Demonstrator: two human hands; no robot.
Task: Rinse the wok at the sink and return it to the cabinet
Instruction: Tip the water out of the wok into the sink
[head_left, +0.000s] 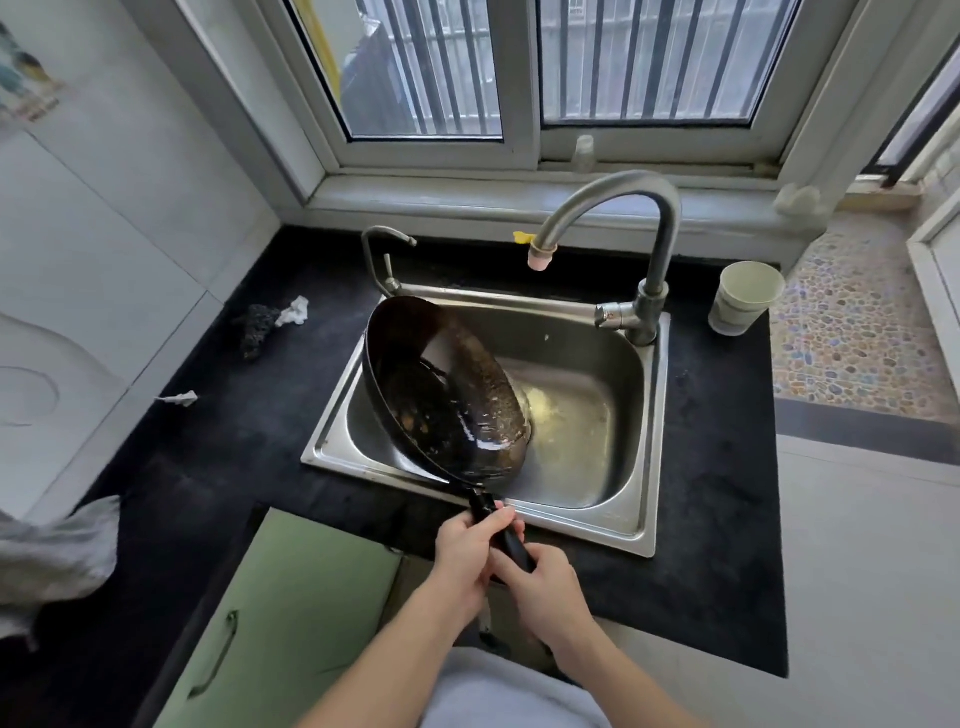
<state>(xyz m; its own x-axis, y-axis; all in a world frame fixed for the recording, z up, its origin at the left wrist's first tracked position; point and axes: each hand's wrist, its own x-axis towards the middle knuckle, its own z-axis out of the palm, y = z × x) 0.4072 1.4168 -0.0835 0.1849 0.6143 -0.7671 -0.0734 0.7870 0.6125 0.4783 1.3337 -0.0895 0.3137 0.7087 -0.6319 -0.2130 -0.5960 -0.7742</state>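
A black wok (441, 395), wet and stained inside, is tipped steeply on its side over the left half of the steel sink (613, 499). Its black handle points toward me over the sink's front rim. My left hand (467, 551) grips the handle nearer the wok. My right hand (540, 587) grips the handle's end. The tall faucet (660, 234) arches over the sink's back right; no water runs from its spout. A green cabinet door (291, 618) stands open below the counter at the left.
A dark scrubber (255, 325) and white paper scraps lie on the black counter (722, 467) at the left. A pale cup (743, 299) stands right of the faucet. A small second tap (382, 254) rises at the sink's back left. A grey cloth (57, 561) hangs at far left.
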